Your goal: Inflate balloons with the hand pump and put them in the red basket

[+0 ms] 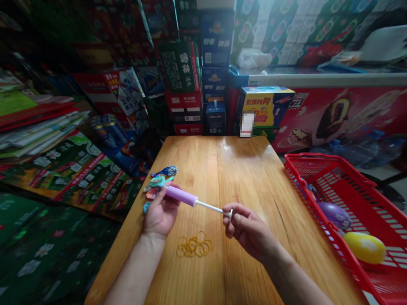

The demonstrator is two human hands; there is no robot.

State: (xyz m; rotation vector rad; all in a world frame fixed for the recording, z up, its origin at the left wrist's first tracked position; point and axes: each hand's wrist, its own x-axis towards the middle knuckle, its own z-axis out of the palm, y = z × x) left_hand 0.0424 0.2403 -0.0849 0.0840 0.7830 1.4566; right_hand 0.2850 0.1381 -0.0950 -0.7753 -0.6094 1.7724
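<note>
A purple balloon pump (182, 195) with a white rod spans the space between my hands, above the wooden table (244, 169). My left hand (163, 214) is closed around the barrel's nozzle end. At the other end, the fingers of my right hand (248, 226) pinch the white handle, and the rod is drawn well out. Uninflated balloons lie by my left fingers: a dark blue one (170, 170), a teal one (158, 181) and a pink one (151, 193). Whether the teal balloon sits on the nozzle is hidden. Yellow rubber bands (193, 245) lie in a loose heap between my forearms.
On the right stands a red basket (318, 159) holding inflated balloons, among them a purple one (335, 215) and a yellow one (365, 247). Stacked cartons (186, 101) rise behind the table. A yellow and blue box (263, 106) is at the far edge. Green cartons (47, 245) line the left.
</note>
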